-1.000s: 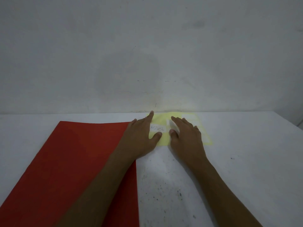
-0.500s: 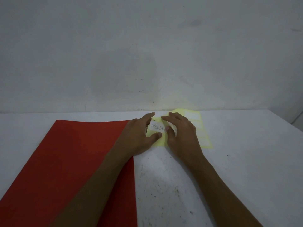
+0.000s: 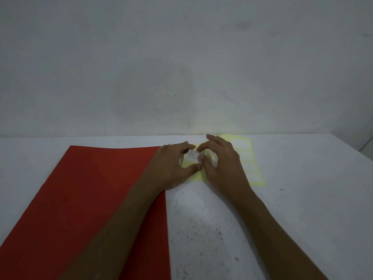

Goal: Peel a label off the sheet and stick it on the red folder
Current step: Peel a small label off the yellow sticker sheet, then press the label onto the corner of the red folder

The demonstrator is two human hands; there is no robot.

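A red folder (image 3: 86,199) lies flat on the left half of the white table. To its right, near the wall, lies a yellow label sheet (image 3: 253,168) with white labels. My left hand (image 3: 171,166) rests on the sheet's left edge, thumb and fingers framing a white label (image 3: 192,156) with handwriting on it. My right hand (image 3: 222,164) covers the sheet's middle, its thumb and forefinger pinching at the right edge of that label. The left part of the sheet bends up slightly between the hands.
The white table (image 3: 282,229) is speckled with dark marks. A pale wall (image 3: 181,67) rises right behind the sheet. The table's right edge (image 3: 363,156) runs at the far right.
My right hand has slid left over the sheet and its fingertips now meet the handwritten label. The left hand has closed in around the label. The view shifted slightly right.
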